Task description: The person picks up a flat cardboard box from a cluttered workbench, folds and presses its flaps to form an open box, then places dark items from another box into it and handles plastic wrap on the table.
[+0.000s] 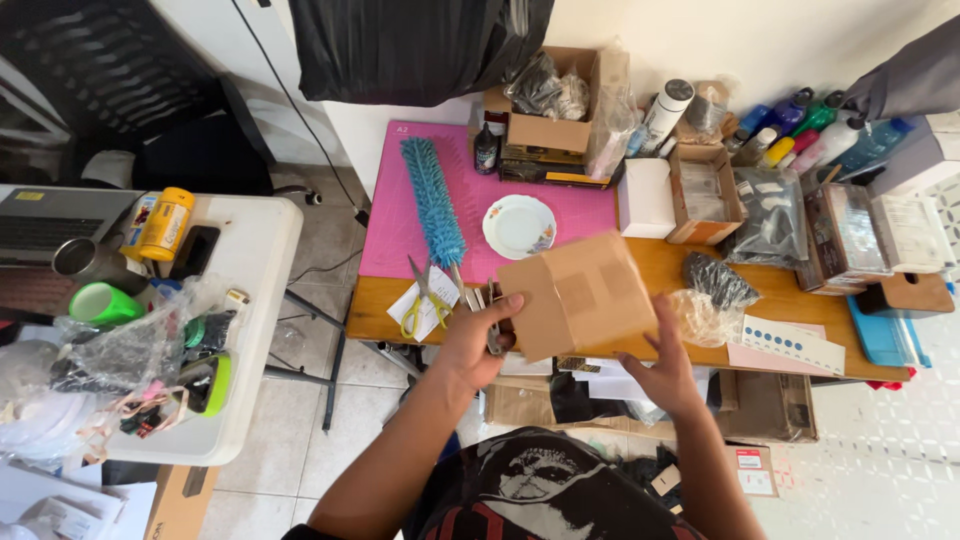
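Observation:
A small brown cardboard box (582,292) is held above the front edge of the wooden table (660,268). My left hand (478,338) grips its left side, thumb on the face. My right hand (663,360) supports its lower right corner with fingers spread against it. Just left of the box lie yellow-handled scissors (417,300) on a slip of paper, and a blue fuzzy duster (432,200) stretches across the pink cutting mat (570,215). A white plate (519,226) sits on the mat behind the box.
Open cardboard boxes (706,192), bottles (790,130) and plastic-wrapped items crowd the table's back and right. A crumpled clear bag (704,312) lies right of the box. A white side table (255,290) at left holds a laptop, cups and bags. More cardboard lies on the floor under the table.

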Demonstrator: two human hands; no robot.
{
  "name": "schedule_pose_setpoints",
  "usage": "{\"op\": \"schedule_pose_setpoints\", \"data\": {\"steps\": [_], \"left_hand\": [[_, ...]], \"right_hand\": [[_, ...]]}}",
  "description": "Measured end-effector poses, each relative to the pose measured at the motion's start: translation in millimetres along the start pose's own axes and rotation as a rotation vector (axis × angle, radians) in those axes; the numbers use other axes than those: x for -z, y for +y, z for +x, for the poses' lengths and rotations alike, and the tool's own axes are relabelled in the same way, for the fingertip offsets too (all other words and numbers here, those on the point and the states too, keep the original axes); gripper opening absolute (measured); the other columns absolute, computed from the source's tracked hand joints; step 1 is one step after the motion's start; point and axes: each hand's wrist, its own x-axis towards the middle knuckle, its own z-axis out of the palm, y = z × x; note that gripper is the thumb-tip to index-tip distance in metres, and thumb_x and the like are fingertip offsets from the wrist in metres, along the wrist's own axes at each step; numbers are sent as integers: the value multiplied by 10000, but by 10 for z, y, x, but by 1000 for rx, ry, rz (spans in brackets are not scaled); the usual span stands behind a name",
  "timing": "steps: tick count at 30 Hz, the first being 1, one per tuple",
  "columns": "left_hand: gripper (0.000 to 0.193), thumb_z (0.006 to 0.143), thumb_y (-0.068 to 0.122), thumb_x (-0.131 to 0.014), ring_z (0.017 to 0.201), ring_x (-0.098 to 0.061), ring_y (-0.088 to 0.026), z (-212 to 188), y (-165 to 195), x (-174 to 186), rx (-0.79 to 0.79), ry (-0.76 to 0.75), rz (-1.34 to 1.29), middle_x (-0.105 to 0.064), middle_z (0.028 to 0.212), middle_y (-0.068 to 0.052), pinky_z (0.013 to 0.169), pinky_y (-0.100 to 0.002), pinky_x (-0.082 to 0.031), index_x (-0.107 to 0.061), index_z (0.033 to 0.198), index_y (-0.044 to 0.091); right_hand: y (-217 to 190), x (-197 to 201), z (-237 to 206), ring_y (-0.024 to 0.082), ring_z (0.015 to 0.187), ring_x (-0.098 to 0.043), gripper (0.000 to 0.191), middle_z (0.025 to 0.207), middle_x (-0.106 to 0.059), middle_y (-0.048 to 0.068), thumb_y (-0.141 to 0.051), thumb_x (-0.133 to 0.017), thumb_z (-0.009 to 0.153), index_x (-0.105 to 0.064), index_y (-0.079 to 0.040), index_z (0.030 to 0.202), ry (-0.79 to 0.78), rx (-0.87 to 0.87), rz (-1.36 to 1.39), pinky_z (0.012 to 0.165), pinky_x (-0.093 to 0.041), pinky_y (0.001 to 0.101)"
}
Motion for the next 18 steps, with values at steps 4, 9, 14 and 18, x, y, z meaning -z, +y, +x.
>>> {"op": "schedule_pose_setpoints", "data": {"steps": [4,9,14,18], "left_hand": [[298,821,48,-815,722,-594,-92,-27,-240,-146,-72,106,53,-718,937,-6,505,-245,-388,-662,1077,58],[357,787,55,-816,692,-591,-76,-69,-341,-169,-107,22,94,-714,931,-1,503,-241,-410,-659,1106,87],[350,796,87,-839,712,-626,-81,-36,-256,-121,-203,63,206,-712,923,-9,514,-247,-440,-664,1098,55],[315,834,191,-823,602,-582,-99,19,-86,-124,-228,176,559,-731,853,-22,476,-253,-438,-690,1097,80]], "right_hand": [[-634,-523,-1,428,1555,-72,1395,1692,67,241,-160,-918,622,54,-57,1618,116,294,-202,1173,-197,611],[-980,-995,122,460,1532,-162,1270,1634,-114,270,-210,-905,609,-123,-87,1601,339,590,-595,1197,-266,603],[-851,-964,123,375,1434,-441,851,1567,-413,256,36,-684,774,-369,-65,1558,239,291,-341,1128,-455,449],[-759,-852,111,288,1231,-592,781,1383,-598,172,93,-541,806,-438,-48,1567,152,-26,197,984,-527,354]]}}
